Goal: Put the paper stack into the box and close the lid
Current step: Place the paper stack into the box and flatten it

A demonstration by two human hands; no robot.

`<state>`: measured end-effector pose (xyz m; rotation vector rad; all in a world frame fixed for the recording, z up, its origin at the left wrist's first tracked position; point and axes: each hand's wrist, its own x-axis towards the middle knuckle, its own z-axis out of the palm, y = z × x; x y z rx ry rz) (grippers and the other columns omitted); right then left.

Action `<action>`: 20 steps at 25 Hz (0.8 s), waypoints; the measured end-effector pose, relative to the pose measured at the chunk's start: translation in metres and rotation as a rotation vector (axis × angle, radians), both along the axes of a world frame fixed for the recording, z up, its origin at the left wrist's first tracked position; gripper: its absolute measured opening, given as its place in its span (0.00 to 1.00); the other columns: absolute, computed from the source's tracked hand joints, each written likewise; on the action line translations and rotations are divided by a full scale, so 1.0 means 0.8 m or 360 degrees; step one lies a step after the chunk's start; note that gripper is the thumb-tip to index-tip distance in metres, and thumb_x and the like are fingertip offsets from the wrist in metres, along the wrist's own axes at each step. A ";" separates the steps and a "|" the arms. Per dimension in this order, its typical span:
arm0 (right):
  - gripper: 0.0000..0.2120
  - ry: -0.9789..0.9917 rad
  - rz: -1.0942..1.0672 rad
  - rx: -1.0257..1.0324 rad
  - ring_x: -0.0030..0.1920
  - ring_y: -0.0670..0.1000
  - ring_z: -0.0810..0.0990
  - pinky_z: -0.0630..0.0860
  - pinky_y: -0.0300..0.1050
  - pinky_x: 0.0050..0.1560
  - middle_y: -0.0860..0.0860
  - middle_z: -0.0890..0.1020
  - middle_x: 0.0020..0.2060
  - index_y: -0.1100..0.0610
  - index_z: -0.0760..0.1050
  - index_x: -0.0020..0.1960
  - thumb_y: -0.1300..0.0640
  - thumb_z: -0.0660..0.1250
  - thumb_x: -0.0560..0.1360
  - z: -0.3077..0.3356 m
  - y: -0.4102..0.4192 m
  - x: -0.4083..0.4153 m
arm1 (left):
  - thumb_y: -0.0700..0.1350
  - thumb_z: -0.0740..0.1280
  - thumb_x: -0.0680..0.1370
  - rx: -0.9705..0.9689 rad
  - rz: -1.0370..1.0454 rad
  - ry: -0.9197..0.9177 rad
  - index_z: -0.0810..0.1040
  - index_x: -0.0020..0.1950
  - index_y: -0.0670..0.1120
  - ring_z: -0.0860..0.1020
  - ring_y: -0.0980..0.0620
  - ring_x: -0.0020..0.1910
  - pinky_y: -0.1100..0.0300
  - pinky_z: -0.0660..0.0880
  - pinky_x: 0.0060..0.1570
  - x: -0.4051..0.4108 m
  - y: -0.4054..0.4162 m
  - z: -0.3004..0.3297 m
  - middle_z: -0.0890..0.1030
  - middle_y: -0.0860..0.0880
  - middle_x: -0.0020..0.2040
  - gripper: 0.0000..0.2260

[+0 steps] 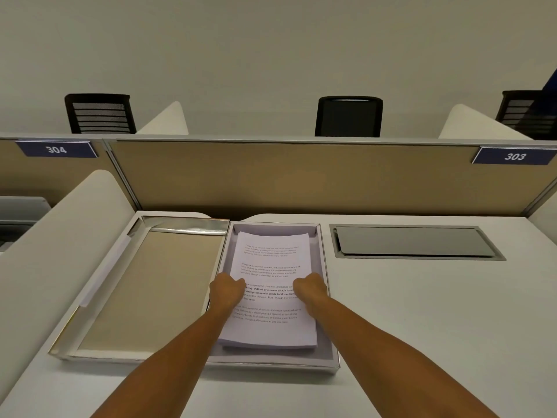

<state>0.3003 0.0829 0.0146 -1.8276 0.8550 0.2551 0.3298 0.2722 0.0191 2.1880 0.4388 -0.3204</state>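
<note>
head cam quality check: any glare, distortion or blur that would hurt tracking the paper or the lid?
Head view: strong wide-angle bowing, desk edges and partition curve. Glare on the lid's silver far rim. Lighting even, with only a soft shadow under the paper stack inside the box. Printed text is soft, mostly unreadable. Left hand and right hand are reasonably sharp, no obvious motion blur.

Paper stack [271,260] inside open box [327,365] on desk [422,312]. Left hand [226,292] and right hand [310,289] curled at stack's side edges. Lid [144,285] lies inside-up, just left, touching box.
</note>
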 end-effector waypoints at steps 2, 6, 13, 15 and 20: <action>0.07 0.0003 -0.0002 -0.0003 0.37 0.50 0.78 0.75 0.42 0.39 0.54 0.81 0.41 0.62 0.76 0.52 0.63 0.61 0.78 -0.002 0.003 -0.001 | 0.45 0.67 0.79 0.0049 0.0004 -0.0031 0.76 0.50 0.40 0.77 0.51 0.35 0.64 0.69 0.26 -0.004 -0.001 0.000 0.83 0.40 0.53 0.07; 0.19 -0.0020 0.0019 -0.0043 0.48 0.54 0.81 0.78 0.43 0.42 0.60 0.81 0.59 0.65 0.70 0.67 0.62 0.64 0.77 0.004 0.009 -0.006 | 0.45 0.67 0.78 0.0123 -0.0055 -0.0059 0.75 0.45 0.41 0.76 0.52 0.32 0.63 0.70 0.27 -0.007 -0.004 0.001 0.84 0.40 0.50 0.07; 0.35 -0.0003 0.0230 -0.0162 0.65 0.58 0.76 0.79 0.50 0.61 0.60 0.71 0.71 0.63 0.49 0.78 0.60 0.63 0.78 0.013 0.003 0.000 | 0.52 0.67 0.79 -0.0174 -0.0020 0.0007 0.76 0.61 0.37 0.76 0.47 0.42 0.58 0.72 0.40 0.009 -0.011 0.017 0.79 0.45 0.48 0.20; 0.37 0.0024 0.0233 -0.0112 0.59 0.55 0.78 0.79 0.48 0.56 0.59 0.71 0.71 0.63 0.44 0.79 0.60 0.62 0.78 0.015 0.000 0.005 | 0.52 0.67 0.79 -0.0294 0.0056 0.0069 0.75 0.64 0.37 0.76 0.46 0.45 0.56 0.72 0.43 0.010 -0.017 0.015 0.80 0.44 0.52 0.21; 0.36 0.0061 0.0158 -0.0056 0.48 0.51 0.76 0.75 0.44 0.44 0.57 0.77 0.64 0.62 0.47 0.79 0.56 0.63 0.78 0.013 0.000 0.014 | 0.51 0.68 0.78 -0.0413 0.0194 0.0090 0.72 0.66 0.39 0.74 0.52 0.38 0.55 0.71 0.42 0.010 -0.025 0.011 0.76 0.48 0.45 0.22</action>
